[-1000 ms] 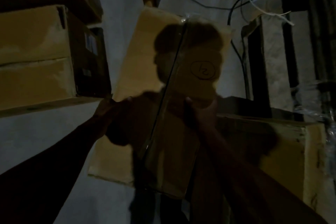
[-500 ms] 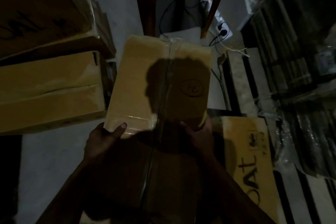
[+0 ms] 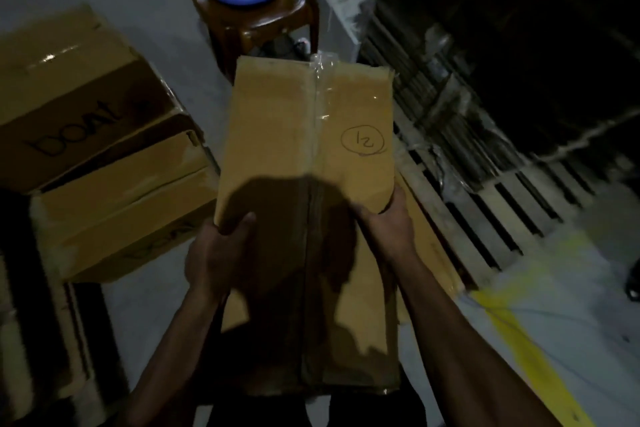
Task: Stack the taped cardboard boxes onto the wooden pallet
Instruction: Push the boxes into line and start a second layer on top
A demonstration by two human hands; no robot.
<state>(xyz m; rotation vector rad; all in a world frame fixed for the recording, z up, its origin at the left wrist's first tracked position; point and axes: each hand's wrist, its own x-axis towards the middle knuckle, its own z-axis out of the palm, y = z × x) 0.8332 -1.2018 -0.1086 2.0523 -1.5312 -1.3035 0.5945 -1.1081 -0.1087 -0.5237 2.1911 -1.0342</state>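
Observation:
I hold a long taped cardboard box (image 3: 277, 128) in front of me, lifted off the floor, with clear tape along its middle seam and a circled "12" written on top. My left hand (image 3: 218, 253) grips its left edge, thumb on top. My right hand (image 3: 388, 225) grips its right edge, fingers curled round the side. The wooden pallet (image 3: 485, 218) lies on the floor to the right of the box, slats bare near me. Another flat cardboard box (image 3: 429, 246) lies on the pallet's near left part, mostly hidden behind the one I hold.
Two stacked printed cardboard boxes (image 3: 104, 177) stand at the left. A brown chair (image 3: 263, 10) with a blue-based object on its seat stands ahead. Dark wrapped stacks (image 3: 502, 62) fill the pallet's far right. A yellow floor line (image 3: 530, 340) runs at the lower right.
The view has tilted down and brightened. The box has come lower and closer to me, and both hands have shifted along its sides; the pallet slats now show at the right.

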